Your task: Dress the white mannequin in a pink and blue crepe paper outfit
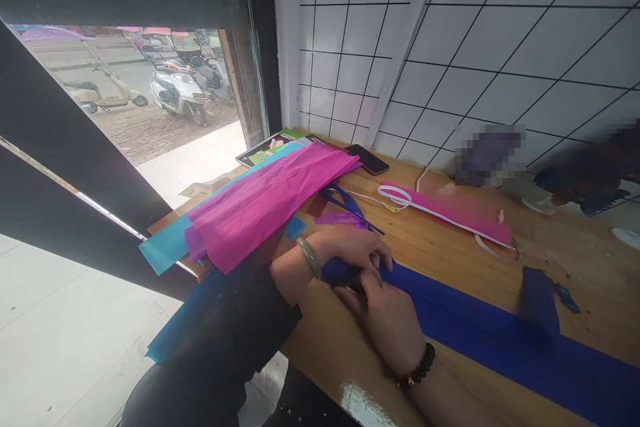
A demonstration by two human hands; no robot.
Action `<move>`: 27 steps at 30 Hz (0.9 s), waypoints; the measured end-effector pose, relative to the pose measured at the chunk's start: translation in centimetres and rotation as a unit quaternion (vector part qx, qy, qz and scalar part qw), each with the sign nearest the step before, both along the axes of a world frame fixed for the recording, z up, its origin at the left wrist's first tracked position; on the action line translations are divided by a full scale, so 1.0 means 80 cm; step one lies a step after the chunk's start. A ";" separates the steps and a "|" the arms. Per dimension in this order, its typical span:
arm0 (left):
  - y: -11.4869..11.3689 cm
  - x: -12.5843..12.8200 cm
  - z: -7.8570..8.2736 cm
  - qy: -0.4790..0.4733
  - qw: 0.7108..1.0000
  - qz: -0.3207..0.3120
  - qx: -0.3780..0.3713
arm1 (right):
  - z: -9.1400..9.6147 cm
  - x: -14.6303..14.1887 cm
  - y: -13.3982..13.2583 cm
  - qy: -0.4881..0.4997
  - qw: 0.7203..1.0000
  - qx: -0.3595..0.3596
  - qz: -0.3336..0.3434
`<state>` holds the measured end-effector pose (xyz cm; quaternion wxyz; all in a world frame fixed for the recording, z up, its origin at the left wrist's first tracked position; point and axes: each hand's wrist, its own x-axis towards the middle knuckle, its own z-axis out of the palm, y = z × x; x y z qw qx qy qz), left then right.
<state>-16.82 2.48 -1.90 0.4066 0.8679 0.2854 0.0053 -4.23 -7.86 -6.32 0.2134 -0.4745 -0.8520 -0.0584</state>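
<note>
Blue sheet (460,320) lies lengthwise on the wooden table (450,250), its left end under the 2 hands, its right end running out of my view. From where I watch, the likeliest trouble is a skewed crease: if the hands pull unevenly, that long run could drag crooked across the wood. A sharp tug might tear it at the fingertips. I'd also mind the left sleeve (260,307), close below the magenta sheet (265,207); a sideways brush could push that pile off the table's left side.

As for pose, the left hand (353,250) reaches in from the left, wrist bent, fingers curled down at the sheet's end. The right hand (393,320) comes up from the lower right, back upward, fingers bent in and close against the left's. I see both curled, but their fingers hide what is pinched, so I cannot tell whether either grips the sheet.
</note>
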 end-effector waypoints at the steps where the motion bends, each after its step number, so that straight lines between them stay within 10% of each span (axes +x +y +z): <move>1: 0.000 0.000 0.000 0.002 1.000 0.001 0.000 | 0.000 -0.001 0.000 0.000 1.000 0.002 0.000; 27: 0.003 0.000 -0.003 -0.003 1.000 0.000 -0.022 | 0.006 -0.020 0.001 0.010 1.000 -0.005 -0.007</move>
